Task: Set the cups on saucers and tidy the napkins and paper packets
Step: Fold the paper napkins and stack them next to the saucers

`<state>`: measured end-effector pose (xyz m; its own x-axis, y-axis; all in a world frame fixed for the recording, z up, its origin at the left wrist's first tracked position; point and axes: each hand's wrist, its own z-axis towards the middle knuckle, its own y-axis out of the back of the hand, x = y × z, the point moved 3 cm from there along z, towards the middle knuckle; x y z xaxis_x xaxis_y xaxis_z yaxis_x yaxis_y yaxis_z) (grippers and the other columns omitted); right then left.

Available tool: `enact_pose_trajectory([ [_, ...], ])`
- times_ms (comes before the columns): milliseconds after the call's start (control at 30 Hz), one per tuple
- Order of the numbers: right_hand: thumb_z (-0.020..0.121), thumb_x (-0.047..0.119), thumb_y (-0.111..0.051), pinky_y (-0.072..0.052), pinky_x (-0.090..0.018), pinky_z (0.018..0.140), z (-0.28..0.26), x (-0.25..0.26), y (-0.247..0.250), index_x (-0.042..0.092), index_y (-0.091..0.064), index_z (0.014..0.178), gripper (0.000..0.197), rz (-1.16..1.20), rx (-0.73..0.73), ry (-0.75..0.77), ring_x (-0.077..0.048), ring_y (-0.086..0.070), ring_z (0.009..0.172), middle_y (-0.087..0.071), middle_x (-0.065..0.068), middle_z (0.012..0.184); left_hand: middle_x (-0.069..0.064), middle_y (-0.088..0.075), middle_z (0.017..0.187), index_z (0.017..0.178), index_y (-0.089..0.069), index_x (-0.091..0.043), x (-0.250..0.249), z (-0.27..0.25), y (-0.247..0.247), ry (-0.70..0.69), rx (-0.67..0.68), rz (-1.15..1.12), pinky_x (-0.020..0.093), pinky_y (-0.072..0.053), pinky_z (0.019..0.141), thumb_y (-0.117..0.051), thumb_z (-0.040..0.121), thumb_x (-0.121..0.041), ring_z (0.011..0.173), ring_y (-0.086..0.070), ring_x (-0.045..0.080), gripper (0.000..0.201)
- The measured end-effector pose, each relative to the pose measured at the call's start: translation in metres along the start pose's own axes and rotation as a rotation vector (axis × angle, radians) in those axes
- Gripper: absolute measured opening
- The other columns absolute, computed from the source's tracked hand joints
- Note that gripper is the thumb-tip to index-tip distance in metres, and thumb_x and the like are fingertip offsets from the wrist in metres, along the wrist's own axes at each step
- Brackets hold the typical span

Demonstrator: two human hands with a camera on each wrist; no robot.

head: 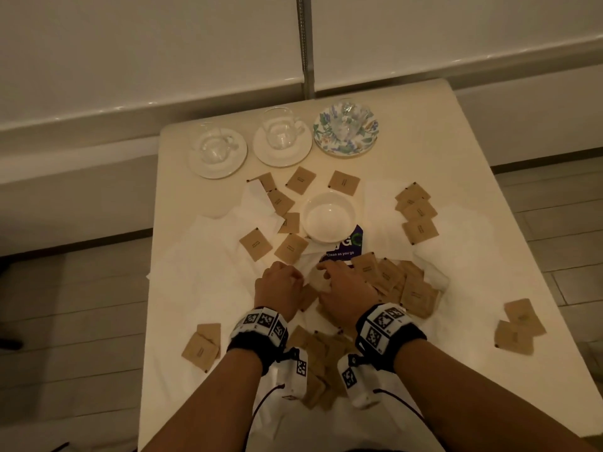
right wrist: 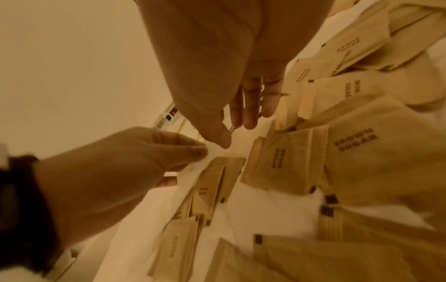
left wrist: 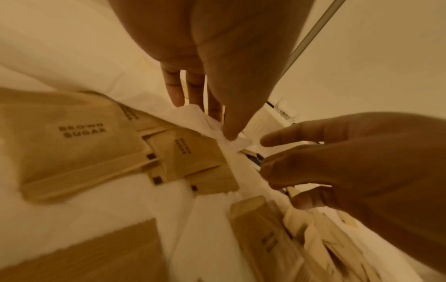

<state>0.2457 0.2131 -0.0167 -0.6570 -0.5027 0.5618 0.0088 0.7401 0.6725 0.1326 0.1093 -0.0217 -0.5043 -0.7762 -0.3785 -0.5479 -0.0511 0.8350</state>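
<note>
Three glass cups [head: 213,146] [head: 280,132] [head: 349,120] stand on saucers along the table's far edge, two white [head: 293,158] and one floral [head: 326,138]. Brown sugar packets [head: 401,285] [left wrist: 82,137] [right wrist: 289,162] lie scattered over spread white napkins [head: 202,256]. My left hand [head: 277,285] [left wrist: 212,122] pinches the corner of a white napkin [left wrist: 231,143] [right wrist: 193,169] between thumb and fingers at the table's middle front. Just to its right, my right hand [head: 339,282] [right wrist: 237,133] hovers with its fingers extended, thumb tip close to the same napkin, holding nothing.
A white bowl [head: 329,216] sits mid-table, partly on a purple card [head: 354,243]. More packets lie at the front left [head: 200,344], the right edge [head: 518,324] and under my wrists. The table [head: 456,158] ends close on both sides, with floor beyond.
</note>
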Motion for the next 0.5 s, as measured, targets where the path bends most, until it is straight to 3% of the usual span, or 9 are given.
enact_pose_trajectory([
  [133,0.092,0.02,-0.056,-0.047,-0.038,0.092,0.012,0.017,-0.004,0.03,-0.03,0.145,0.059,-0.137,-0.059,0.124,-0.026,-0.052,0.115,-0.04,-0.005,0.136,-0.002,-0.067,0.106,0.099,-0.066,-0.021,0.003,-0.001,0.009,-0.031,-0.002,-0.23,0.038,-0.049,0.093,-0.057,0.094,-0.025,0.101,-0.062,0.018,0.011],
  [200,0.094,0.021,-0.054,-0.048,-0.037,0.092,0.021,0.021,-0.006,0.026,-0.039,0.14,0.049,-0.19,-0.074,0.114,-0.026,-0.054,0.11,-0.043,-0.005,0.129,-0.006,-0.066,0.103,0.099,-0.063,-0.025,0.003,-0.003,0.014,-0.044,0.0,-0.282,0.034,-0.05,0.091,-0.063,0.091,-0.029,0.1,-0.061,0.015,0.01],
  [267,0.096,0.022,-0.05,-0.049,-0.038,0.09,0.03,0.022,-0.006,0.022,-0.052,0.129,0.032,-0.232,-0.083,0.079,-0.026,-0.056,0.106,-0.049,-0.005,0.122,-0.006,-0.061,0.108,0.11,-0.058,-0.023,0.007,0.0,0.019,-0.041,0.024,-0.28,0.034,-0.048,0.092,-0.069,0.086,-0.033,0.102,-0.057,0.015,0.027],
  [333,0.098,0.023,-0.046,-0.049,-0.039,0.087,0.036,0.022,-0.005,0.019,-0.06,0.117,0.024,-0.255,-0.1,0.081,-0.027,-0.058,0.103,-0.053,-0.006,0.115,0.0,-0.055,0.121,0.121,-0.054,-0.019,0.014,0.007,0.023,-0.035,0.034,-0.237,0.04,-0.046,0.096,-0.07,0.085,-0.026,0.109,-0.054,0.021,0.04],
  [400,0.098,0.024,-0.046,-0.049,-0.039,0.086,0.039,0.02,-0.005,0.018,-0.063,0.112,0.022,-0.234,-0.132,0.108,-0.026,-0.058,0.1,-0.055,-0.006,0.111,0.005,-0.049,0.129,0.125,-0.054,-0.017,0.018,0.013,0.028,-0.062,0.008,-0.204,0.04,-0.045,0.098,-0.065,0.086,-0.014,0.115,-0.052,0.026,0.041],
  [500,0.097,0.025,-0.047,-0.046,-0.037,0.086,0.037,0.012,-0.008,0.017,-0.062,0.11,0.022,-0.206,-0.171,0.129,-0.025,-0.054,0.102,-0.056,-0.004,0.11,0.011,-0.055,0.124,0.119,-0.061,-0.01,0.005,0.022,0.035,-0.209,-0.071,-0.151,0.034,-0.041,0.094,-0.059,0.088,-0.007,0.116,-0.051,0.03,0.031],
])
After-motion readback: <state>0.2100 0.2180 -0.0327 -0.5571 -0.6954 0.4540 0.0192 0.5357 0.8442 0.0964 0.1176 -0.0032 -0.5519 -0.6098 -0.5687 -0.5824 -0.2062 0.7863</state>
